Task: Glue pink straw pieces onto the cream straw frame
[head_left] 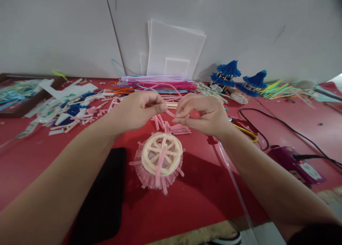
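Observation:
My left hand (pixel 136 111) and my right hand (pixel 205 113) face each other above the table, fingertips pinched. Between them runs a short pink pipe cleaner (pixel 170 113), with one end in each pinch. Below lies a round, wheel-like craft piece (pixel 146 156) with a cream rim and spokes. Fuzzy pink strips fringe its edge, and one pink strip (pixel 160 163) lies across its front. Just behind it is a small pile of cut pink pipe cleaner pieces (pixel 180 129), partly hidden by my right hand.
A black flat device (pixel 107 195) lies beside my left forearm. Pipe cleaner bundles (pixel 160 81) line the wall, near blue roofed models (pixel 227 73). Scraps (pixel 74 109) spread left. Right are a yellow-handled tool (pixel 244 131), a purple power strip (pixel 296 166) and a clear stick (pixel 235 180).

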{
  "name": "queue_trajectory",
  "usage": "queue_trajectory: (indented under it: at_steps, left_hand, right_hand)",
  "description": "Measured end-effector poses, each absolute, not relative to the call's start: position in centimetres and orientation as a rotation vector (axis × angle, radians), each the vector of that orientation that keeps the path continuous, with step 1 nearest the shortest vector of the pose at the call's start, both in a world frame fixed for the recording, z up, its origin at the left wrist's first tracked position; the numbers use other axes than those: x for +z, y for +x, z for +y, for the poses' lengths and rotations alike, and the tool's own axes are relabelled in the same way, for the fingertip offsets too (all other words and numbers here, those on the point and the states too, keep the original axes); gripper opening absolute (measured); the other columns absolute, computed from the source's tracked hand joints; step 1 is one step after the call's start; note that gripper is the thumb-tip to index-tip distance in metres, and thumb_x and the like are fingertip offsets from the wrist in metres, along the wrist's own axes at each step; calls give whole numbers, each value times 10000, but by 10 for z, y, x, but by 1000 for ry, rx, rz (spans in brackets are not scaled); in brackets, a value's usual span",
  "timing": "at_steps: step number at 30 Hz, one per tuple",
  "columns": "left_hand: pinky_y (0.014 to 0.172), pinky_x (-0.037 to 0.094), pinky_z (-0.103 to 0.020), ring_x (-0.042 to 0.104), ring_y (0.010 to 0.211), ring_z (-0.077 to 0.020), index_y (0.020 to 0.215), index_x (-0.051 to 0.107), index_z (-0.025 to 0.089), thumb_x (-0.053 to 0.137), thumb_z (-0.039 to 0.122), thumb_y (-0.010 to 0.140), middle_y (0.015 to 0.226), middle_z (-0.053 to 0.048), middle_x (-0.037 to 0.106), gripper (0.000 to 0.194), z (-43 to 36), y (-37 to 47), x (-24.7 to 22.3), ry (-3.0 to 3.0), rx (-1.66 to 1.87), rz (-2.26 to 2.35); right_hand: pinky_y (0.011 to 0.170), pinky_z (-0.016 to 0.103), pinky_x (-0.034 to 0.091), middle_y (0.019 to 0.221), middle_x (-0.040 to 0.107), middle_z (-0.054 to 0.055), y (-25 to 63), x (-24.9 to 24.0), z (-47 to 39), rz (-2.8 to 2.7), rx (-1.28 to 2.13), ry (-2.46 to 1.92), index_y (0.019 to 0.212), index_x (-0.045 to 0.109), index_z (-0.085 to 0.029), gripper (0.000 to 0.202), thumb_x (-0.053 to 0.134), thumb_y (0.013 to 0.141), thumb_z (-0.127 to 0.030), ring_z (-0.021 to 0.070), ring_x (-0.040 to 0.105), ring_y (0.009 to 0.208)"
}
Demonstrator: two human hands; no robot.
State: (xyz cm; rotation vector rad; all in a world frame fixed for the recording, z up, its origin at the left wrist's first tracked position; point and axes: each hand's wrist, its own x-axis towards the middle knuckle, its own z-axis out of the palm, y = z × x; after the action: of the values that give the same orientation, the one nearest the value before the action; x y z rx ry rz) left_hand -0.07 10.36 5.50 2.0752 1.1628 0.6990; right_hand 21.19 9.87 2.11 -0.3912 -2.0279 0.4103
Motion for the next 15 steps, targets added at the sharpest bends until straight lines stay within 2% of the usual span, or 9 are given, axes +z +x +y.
queue_trajectory:
  at_steps: [3,7,11,15]
  left_hand:
    - [686,405,-281,544,685,-151,744,616,177,602,456,794,706,9,616,284,106,-2,52,2073,710,1131]
    - [687,410,-291,561,698,-159,765,635,182,610,454,804,726,4,633,276,110,-6,50,2080,732,1150]
    - [671,413,-299,563,701,-168,779,653,187,625,443,808,725,-6,632,259,107,-6,54,2044,755,1240]
    - [640,421,-280,554,703,-164,804,668,197,619,393,840,729,-6,627,205,97,-3,62,2015,823,1207]
  right_hand:
    - [710,278,560,721,741,16,215,25,99,-2086,372,-383,688,676,-179,147,782,790,-168,123,686,724]
    - [739,274,575,795,776,22,220,28,101,-2173,337,-411,804,736,-193,48,728,850,-186,126,718,775]
    - [761,289,588,864,790,30,225,33,99,-2179,282,-460,906,764,-221,86,704,870,-172,139,730,818]
    - [758,334,593,798,774,11,228,42,87,-2046,198,-530,836,764,-251,91,754,816,-163,159,721,780]
